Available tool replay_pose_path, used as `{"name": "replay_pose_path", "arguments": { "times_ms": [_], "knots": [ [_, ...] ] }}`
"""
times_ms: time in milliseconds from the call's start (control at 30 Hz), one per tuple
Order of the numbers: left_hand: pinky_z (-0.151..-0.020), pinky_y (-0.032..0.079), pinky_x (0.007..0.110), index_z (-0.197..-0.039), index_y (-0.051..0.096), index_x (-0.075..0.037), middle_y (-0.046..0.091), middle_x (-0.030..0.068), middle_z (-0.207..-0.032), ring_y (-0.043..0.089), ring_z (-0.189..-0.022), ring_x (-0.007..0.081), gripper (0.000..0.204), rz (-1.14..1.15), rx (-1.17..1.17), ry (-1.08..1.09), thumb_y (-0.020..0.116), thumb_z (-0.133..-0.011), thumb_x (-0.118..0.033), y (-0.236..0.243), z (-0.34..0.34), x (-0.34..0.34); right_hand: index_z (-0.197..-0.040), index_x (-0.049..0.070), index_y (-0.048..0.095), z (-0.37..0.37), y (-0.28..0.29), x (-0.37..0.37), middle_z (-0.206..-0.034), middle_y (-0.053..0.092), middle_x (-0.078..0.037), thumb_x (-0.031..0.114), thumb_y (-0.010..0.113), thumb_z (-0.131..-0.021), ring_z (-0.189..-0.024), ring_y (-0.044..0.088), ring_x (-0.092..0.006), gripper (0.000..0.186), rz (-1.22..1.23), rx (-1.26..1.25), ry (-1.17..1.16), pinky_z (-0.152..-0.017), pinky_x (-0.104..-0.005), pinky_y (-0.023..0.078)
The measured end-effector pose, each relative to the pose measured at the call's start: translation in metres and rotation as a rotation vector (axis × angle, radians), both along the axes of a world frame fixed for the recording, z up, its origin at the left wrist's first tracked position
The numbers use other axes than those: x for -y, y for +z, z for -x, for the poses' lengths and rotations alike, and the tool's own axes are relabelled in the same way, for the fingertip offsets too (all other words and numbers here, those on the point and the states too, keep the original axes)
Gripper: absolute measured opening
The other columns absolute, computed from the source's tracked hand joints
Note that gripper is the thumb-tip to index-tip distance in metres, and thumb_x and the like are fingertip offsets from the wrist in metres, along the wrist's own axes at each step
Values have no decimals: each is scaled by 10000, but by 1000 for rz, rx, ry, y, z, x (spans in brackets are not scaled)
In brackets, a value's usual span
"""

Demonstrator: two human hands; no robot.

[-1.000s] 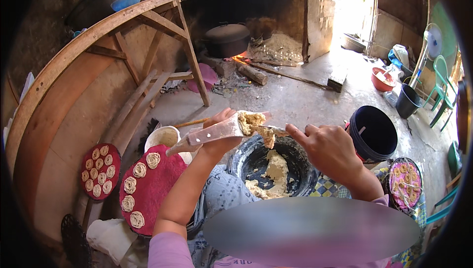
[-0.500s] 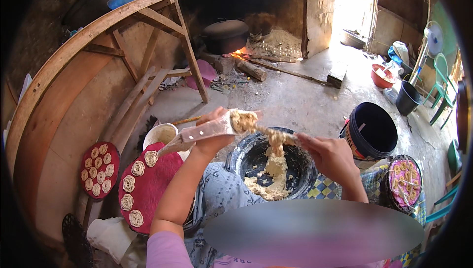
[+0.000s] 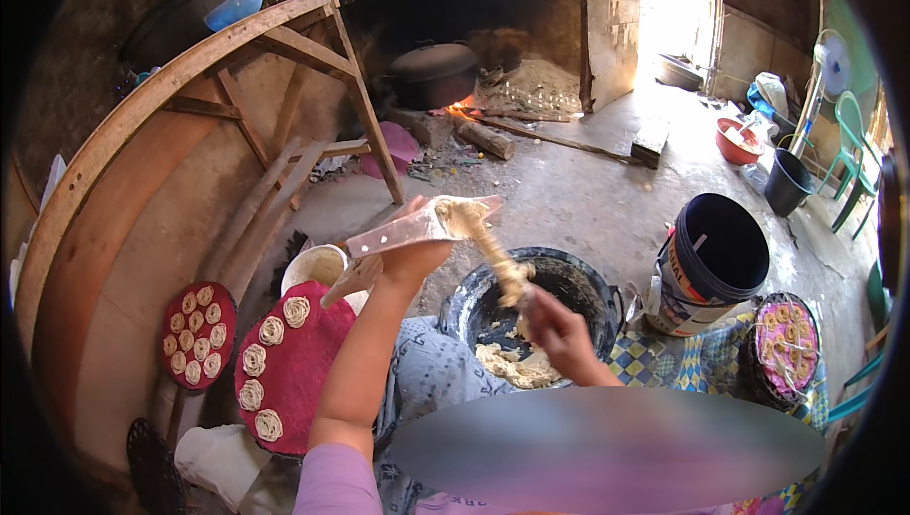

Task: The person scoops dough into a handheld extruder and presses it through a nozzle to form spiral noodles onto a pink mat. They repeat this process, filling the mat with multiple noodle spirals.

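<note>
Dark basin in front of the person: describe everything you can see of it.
The dark basin is round, wide and plastic-looking, its opening facing up. Pale smears streak its rim and inner wall, and a small handle juts from its right side. Pale dough lies inside, toward the near side. The grey patterned cloth appears against its left side; the checkered cloth spreads to its right. The right hand shows over its opening, hiding part of the interior. Its underside is out of sight.
</note>
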State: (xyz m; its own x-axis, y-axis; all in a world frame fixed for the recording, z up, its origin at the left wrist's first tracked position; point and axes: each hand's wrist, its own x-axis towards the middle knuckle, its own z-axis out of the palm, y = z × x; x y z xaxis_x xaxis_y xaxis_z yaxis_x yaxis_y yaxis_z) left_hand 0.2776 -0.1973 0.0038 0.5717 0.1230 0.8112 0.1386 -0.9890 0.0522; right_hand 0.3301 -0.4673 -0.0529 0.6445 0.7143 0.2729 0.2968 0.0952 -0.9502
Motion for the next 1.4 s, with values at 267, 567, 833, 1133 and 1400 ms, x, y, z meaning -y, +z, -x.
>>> {"name": "replay_pose_path", "arguments": {
  "times_ms": [267,567,833,1133,1400],
  "knots": [
    [-845,530,356,-840,681,-143,681,33,-846,657,-848,229,127,-248,-86,-86,684,-737,-217,-9,-5,12,-1395,42,499,-39,-25,-14,-719,505,7,105,487,-1019,-636,467,-63,381,11,-127,83,-577,-232,424],
    [-742,525,361,-860,656,-145,660,53,-859,645,-809,245,145,70,-36,-91,721,-756,-222,25,16,-11,-1342,65,553,-31,-115,16,-784,624,-111,101,539,-975,-635,594,-174,369,256,62,76,-605,-296,468],
    [-739,474,332,-883,555,-83,556,32,-851,582,-754,162,97,1145,435,-664,636,-832,-93,92,96,-9,-1156,169,699,-32,-120,8,-1195,593,-175,474,581,-915,-1147,546,-356,406,880,582,107,-971,-482,417],
    [-850,478,353,-974,610,-69,612,68,-973,605,-934,217,120,1565,699,-693,602,-865,-117,37,158,17,-1523,90,203,71,36,-54,-633,426,-117,841,405,-798,-370,214,-78,1063,157,-1823,1236,-306,-196,238],
    [-895,506,367,-1151,627,-55,676,106,-1092,654,-995,239,430,797,-158,317,796,-791,-219,-11,281,74,-1388,-16,353,68,90,-77,-800,544,-56,700,401,-913,-570,510,-142,860,15,-62,680,-503,-277,429]
  ]
}}
